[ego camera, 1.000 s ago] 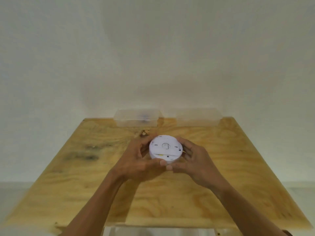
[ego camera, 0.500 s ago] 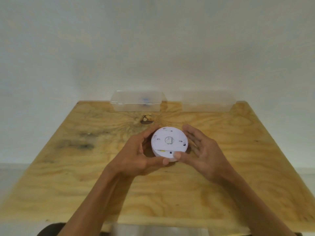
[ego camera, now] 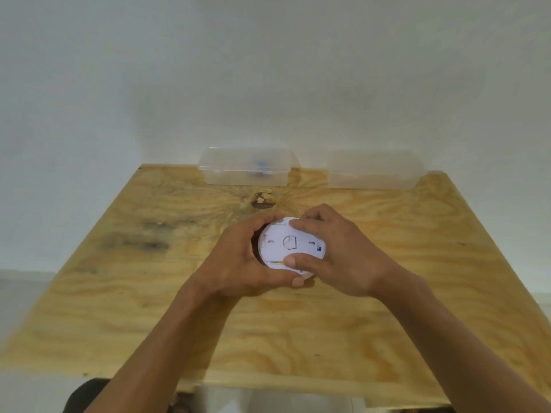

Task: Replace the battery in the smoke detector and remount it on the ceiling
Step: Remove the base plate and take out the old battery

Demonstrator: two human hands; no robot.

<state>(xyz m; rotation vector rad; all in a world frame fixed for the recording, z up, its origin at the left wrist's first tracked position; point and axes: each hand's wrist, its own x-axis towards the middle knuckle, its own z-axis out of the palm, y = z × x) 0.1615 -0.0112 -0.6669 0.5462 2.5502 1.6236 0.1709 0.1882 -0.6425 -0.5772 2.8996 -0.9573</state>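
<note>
Your left hand (ego camera: 238, 263) and right hand (ego camera: 337, 251) both clamp the white smoke detector (ego camera: 290, 245) mid-surface (ego camera: 387, 323), well clear of every edge; two clear plastic boxes (ego camera: 244, 169) line the far edge. Its printing is unreadable.

The smoke detector (ego camera: 290, 244) hides partly under both hands: the left hand (ego camera: 238, 263) covers its left rim, the right hand (ego camera: 337, 251) its right side. Behind the detector, the left clear box (ego camera: 246, 169) holds something blue, too blurred to identify. The table's (ego camera: 149, 323) near corners run out of frame.
</note>
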